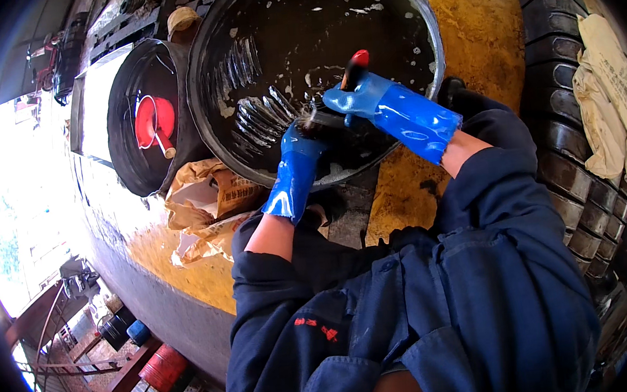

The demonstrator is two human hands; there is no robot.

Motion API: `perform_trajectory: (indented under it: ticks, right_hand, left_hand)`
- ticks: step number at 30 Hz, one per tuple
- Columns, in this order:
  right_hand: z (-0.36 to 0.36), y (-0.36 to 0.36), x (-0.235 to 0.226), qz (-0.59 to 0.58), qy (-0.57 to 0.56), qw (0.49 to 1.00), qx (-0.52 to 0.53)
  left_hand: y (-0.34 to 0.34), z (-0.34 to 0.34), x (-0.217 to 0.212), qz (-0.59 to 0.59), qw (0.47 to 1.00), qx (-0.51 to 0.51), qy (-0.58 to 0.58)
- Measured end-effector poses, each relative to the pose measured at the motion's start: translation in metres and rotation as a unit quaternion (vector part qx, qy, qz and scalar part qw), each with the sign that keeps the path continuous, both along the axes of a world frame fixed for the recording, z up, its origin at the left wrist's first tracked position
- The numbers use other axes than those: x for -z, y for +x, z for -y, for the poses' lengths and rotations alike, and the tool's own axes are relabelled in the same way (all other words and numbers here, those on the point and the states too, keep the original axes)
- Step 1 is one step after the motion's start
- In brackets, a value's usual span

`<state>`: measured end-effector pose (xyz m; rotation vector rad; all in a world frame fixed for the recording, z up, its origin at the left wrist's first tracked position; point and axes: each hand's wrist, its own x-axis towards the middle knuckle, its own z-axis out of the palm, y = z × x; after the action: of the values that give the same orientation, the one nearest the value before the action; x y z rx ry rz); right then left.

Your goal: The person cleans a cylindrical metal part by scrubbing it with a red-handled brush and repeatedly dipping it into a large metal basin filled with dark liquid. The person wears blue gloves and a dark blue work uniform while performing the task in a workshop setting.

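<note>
A large black tub (418,25) holds dark soapy water and several finned metal parts (263,111). Both my hands wear blue rubber gloves and meet at the tub's near rim. My right hand (357,97) grips a brush with a red-tipped dark handle (356,63). My left hand (300,142) holds a small dark part (320,118) against the brush bristles. What that part is stays unclear under the suds.
A second black tub (122,148) at the left contains a red scoop (153,120). Crumpled brown paper (207,201) lies beside it on the yellowish floor (475,6). A black tyre (570,139) with a pale cloth (611,99) stands at the right. Barrels (161,366) sit lower left.
</note>
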<state>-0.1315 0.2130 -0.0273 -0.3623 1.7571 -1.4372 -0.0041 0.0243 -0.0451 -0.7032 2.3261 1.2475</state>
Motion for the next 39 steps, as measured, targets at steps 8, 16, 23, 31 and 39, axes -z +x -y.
perform_trajectory:
  ticks: [8,16,23,31,39]
  right_hand:
    - [-0.01,-0.009,-0.056,-0.11,0.245,0.963,-0.027]
    - [-0.015,0.004,-0.019,-0.121,0.173,0.977,0.024]
    - [-0.009,0.005,-0.039,-0.132,0.26,0.956,-0.042]
    - [-0.018,0.0,-0.044,-0.107,0.246,0.963,-0.002]
    - [-0.009,-0.004,-0.023,0.168,-0.139,0.969,0.116]
  left_hand:
    - [0.012,-0.004,0.003,-0.065,0.998,-0.012,-0.007]
    - [0.012,-0.006,0.002,-0.04,0.999,-0.015,-0.011]
    - [0.0,-0.02,-0.039,0.064,0.908,-0.218,0.353]
    - [-0.002,-0.016,-0.028,0.065,0.912,-0.228,0.334]
    - [0.016,0.01,0.017,-0.054,0.998,0.005,-0.03]
